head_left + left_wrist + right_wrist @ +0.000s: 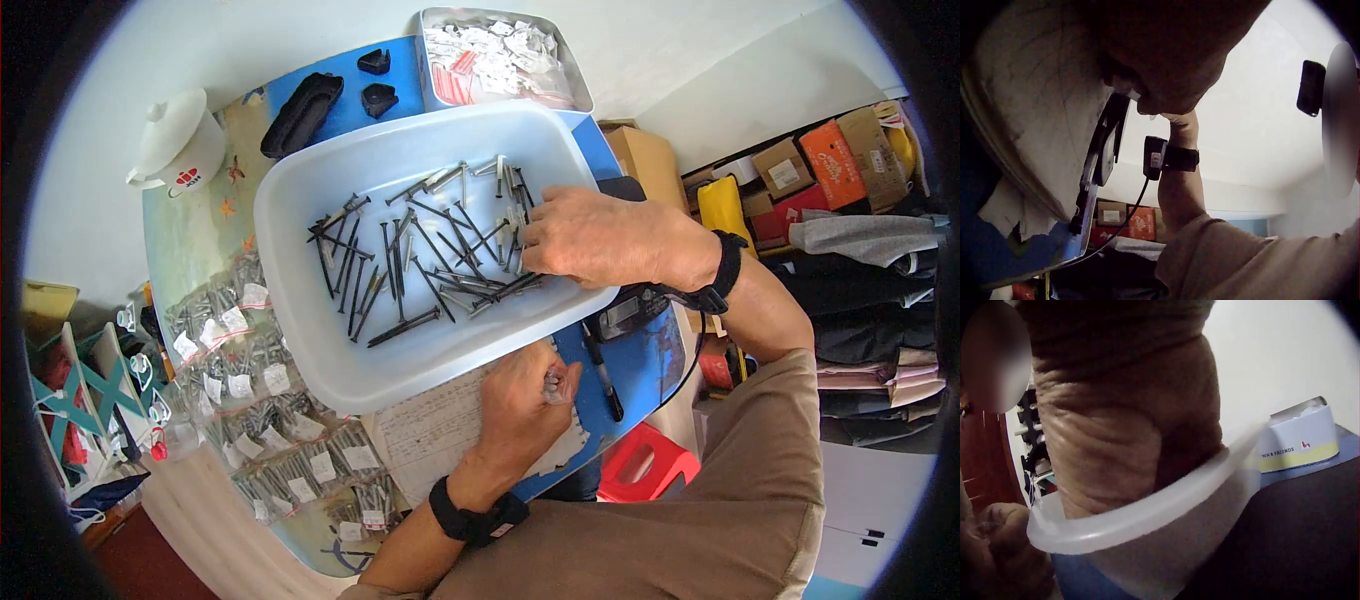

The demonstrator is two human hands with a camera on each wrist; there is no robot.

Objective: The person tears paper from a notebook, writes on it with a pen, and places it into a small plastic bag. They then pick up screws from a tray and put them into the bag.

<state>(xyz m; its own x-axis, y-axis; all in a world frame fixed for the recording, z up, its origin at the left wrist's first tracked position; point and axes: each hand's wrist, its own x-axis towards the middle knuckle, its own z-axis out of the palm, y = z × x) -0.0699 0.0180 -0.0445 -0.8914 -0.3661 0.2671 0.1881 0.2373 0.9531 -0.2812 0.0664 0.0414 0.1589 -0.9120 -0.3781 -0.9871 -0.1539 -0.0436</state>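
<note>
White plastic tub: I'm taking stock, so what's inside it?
Long dark screws and some paler pieces lie scattered in the tub. Anything directly under the right hand is covered, so I can't tell what's there.

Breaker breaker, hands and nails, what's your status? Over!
Left hand curled round something small and clear. Right hand down in tub, grip unclear. Dark nails scattered across tub floor. No lid in the way, over.

R hand point(1119, 437) over wht tub's point(1072, 540) rim, L hand point(1007, 544) beside tub, wht/yel box point(1297, 447) w/ lettering beyond.
</note>
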